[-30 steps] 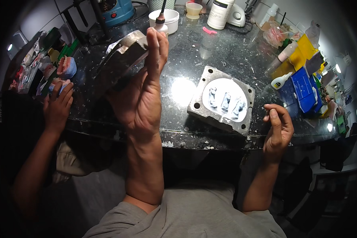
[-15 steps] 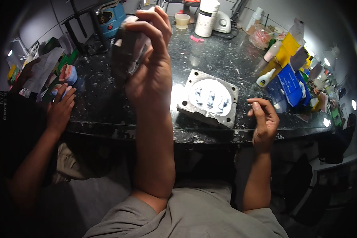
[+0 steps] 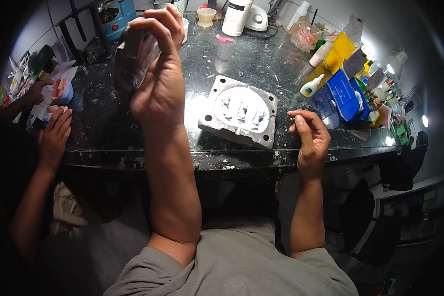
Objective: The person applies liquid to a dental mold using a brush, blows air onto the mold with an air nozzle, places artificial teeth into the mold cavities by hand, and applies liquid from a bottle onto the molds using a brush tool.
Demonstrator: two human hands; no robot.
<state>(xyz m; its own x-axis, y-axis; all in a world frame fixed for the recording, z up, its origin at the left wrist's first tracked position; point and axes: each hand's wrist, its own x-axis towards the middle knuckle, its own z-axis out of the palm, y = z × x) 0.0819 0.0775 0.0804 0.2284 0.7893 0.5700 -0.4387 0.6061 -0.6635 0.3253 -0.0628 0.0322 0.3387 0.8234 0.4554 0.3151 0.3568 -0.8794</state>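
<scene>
gripping metal block (image 3: 132, 55) | left hand (image 3: 160, 81) | fingers (image 3: 164, 39) now curled (straighter earlier)

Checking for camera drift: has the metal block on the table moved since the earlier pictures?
No: the metal block keeps its place left of the small white bottle.

block (image 3: 222, 127): dull metal | tabletop (image 3: 261, 64): glossy, scuffed | bin (image 3: 344, 96): plastic | shirt (image 3: 232, 261): matt cloth
</scene>
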